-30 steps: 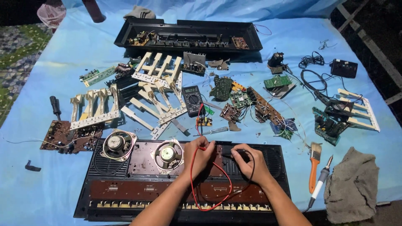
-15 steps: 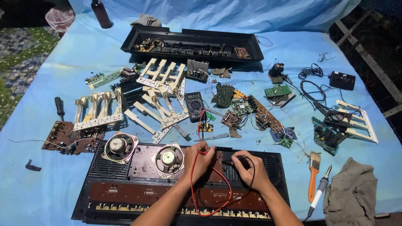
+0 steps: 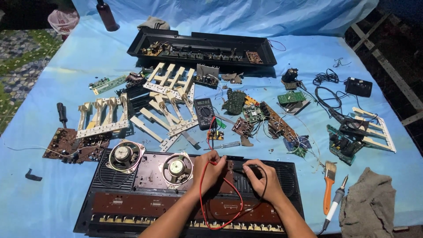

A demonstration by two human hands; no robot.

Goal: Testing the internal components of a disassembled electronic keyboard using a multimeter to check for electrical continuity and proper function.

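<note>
Two hands work on the open keyboard case (image 3: 132, 207), whose front edge is cut off by the frame. Left hand (image 3: 208, 169) is closed on the red wire (image 3: 220, 220); right hand (image 3: 263, 178) is closed on the black wire (image 3: 263, 194), with both tips hidden under the fingers. Behind the case lies a dark meter (image 3: 204, 113) with a pale rectangular screen. All rests on a blue sheet (image 3: 53, 88).

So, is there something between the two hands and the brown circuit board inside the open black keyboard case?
Nothing visible: left hand holding the red probe wire and right hand holding the black one already rest on the brown circuit board.
</note>
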